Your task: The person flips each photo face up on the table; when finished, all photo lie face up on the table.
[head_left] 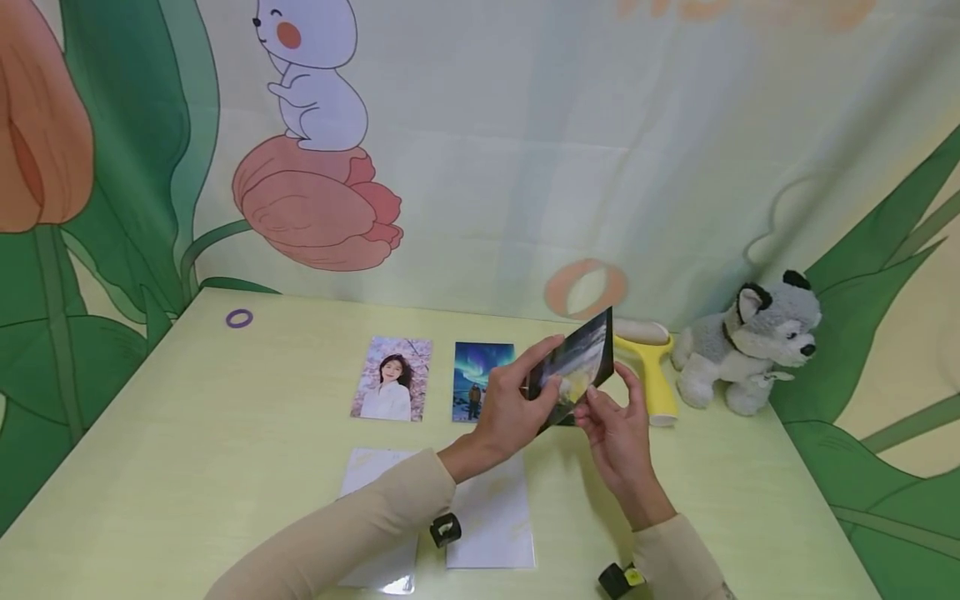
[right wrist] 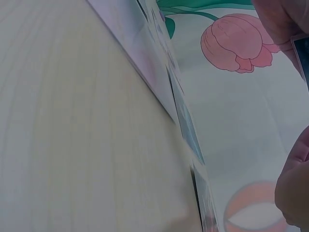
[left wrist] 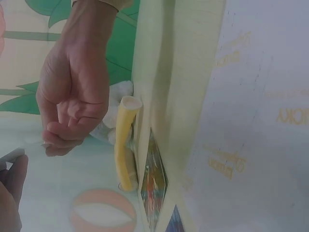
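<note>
A printed photo (head_left: 573,367) with a yellow and grey picture is held up, tilted, above the table. My left hand (head_left: 517,404) grips its left side, thumb across the front. At its lower right edge, the thumb and fingers of my right hand (head_left: 618,437) are pinched together. The left wrist view shows this right hand (left wrist: 75,92) with curled fingers, a faint pale sliver (left wrist: 34,144) between its fingertips and the photo's corner (left wrist: 14,155). Behind the hands lie a portrait photo (head_left: 390,379) and a northern-lights photo (head_left: 465,379), partly covered by my left hand.
Two white sheets (head_left: 491,517) with faint yellow print lie near the front. A yellow-handled roller (head_left: 660,383) and a plush husky (head_left: 750,346) are at the back right. A purple ring (head_left: 239,318) sits back left. A printed curtain (head_left: 465,167) hangs behind the table.
</note>
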A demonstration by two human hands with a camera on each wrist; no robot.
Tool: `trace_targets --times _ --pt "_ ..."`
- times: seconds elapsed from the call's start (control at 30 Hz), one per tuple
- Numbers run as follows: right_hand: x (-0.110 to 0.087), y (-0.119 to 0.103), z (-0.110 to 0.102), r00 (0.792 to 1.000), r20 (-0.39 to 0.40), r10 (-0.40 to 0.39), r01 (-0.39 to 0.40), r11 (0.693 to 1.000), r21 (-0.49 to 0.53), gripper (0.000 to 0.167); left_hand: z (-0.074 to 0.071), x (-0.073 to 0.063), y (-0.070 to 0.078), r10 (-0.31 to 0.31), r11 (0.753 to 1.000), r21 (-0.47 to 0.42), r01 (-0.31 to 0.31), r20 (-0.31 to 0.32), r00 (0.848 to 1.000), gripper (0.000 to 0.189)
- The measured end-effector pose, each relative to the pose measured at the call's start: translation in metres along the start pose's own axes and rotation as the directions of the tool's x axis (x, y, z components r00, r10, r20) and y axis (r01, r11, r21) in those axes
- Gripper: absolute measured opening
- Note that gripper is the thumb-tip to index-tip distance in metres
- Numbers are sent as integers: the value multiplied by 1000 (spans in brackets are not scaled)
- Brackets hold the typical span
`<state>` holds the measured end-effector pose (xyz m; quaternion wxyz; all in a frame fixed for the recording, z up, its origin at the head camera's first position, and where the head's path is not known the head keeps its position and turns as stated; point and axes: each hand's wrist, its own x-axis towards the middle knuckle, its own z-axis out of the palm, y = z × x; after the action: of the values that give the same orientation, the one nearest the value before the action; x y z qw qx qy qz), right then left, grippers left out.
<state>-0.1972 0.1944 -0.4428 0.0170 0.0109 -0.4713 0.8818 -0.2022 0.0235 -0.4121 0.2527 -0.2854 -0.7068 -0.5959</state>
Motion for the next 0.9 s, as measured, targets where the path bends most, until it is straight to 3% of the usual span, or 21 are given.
trace_targets --times 0.33,0.5,0.7,0.9 --pt "1 0 3 997 -81 0 -8 995 -102 53 -2 -1 1 -75 996 -46 78 53 996 50" --pt "2 -2 1 995 -95 -20 5 988 -154 53 -8 1 0 -132 989 -55 140 125 983 55" --pt "3 -4 -6 995 -98 -20 -4 972 -235 57 -15 4 -1 -217 973 -35 229 217 952 61" --pt "3 -7 -15 996 -89 -11 -14 963 -268 55 -22 9 -1 -326 935 -40 353 300 897 61"
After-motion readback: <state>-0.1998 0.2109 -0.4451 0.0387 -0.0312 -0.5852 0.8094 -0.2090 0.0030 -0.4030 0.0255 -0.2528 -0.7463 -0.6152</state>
